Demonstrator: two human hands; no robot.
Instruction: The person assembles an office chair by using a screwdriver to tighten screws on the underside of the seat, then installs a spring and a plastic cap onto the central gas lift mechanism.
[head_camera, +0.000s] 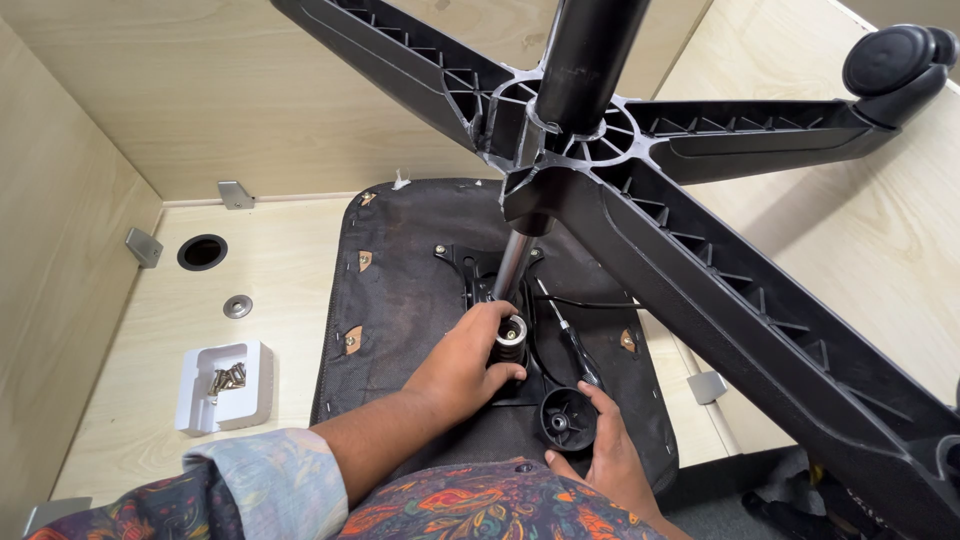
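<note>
An office chair lies upside down on a pale wooden desk, its black seat underside (400, 300) facing up. My left hand (465, 362) is closed around a short metal spring-and-bolt piece (511, 335) on the black mechanism plate (470, 262), just below the shiny gas cylinder (512, 262). My right hand (612, 455) holds a round black plastic knob (567, 420) against the seat near its front edge. A black-handled screwdriver (578, 350) lies on the plate between my hands. The black star base (690, 250) looms overhead.
A white tray (255, 400) with several metal screws sits left of the seat. A round cable hole (202, 252) and a small metal disc (237, 306) lie further back. Metal brackets (143, 246) join the desk walls. One caster (895, 62) sits at the upper right.
</note>
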